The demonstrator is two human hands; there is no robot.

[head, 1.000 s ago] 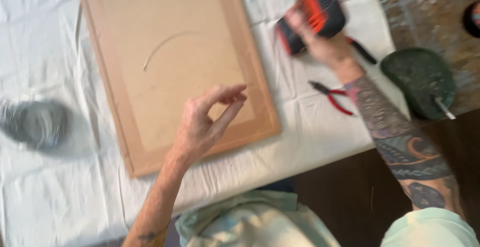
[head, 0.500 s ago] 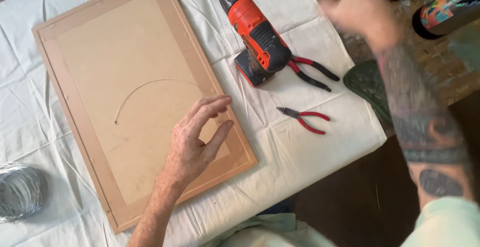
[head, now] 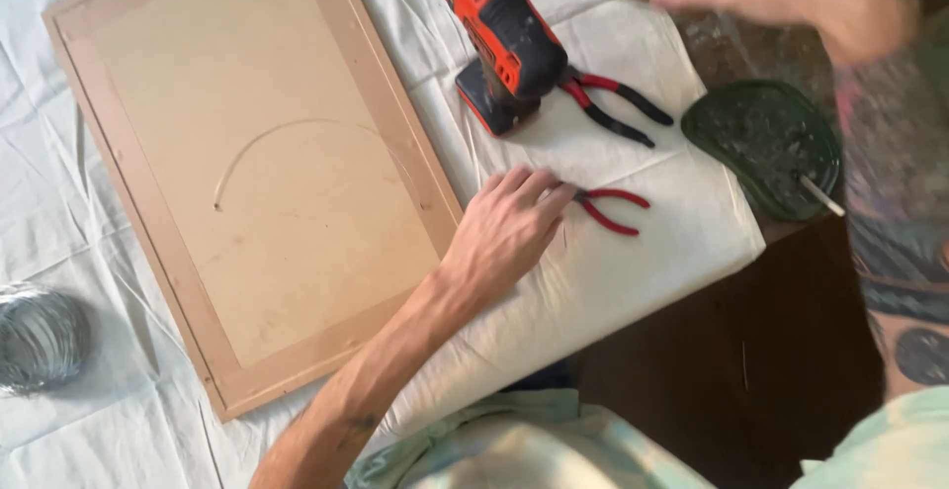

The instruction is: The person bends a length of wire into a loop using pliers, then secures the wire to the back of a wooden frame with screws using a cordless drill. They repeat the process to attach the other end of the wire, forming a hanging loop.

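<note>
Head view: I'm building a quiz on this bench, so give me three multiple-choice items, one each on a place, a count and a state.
1. Where is the left hand?
A. on the small red pliers
B. on the wire coil
C. on the drill

2. How many pairs of red-handled pliers lie on the white cloth?
A. one
B. two
C. four

3. How does the drill lie?
A. on its side
B. held in a hand
C. upright on the frame

Answers:
1. A, fingertips touch the small red pliers.
2. B, larger pliers lie beside the drill.
3. A, no hand touches it.

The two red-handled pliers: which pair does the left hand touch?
The smaller pliers, lying alone on the white cloth, meet the left hand. The larger pair lies against the drill.
</note>
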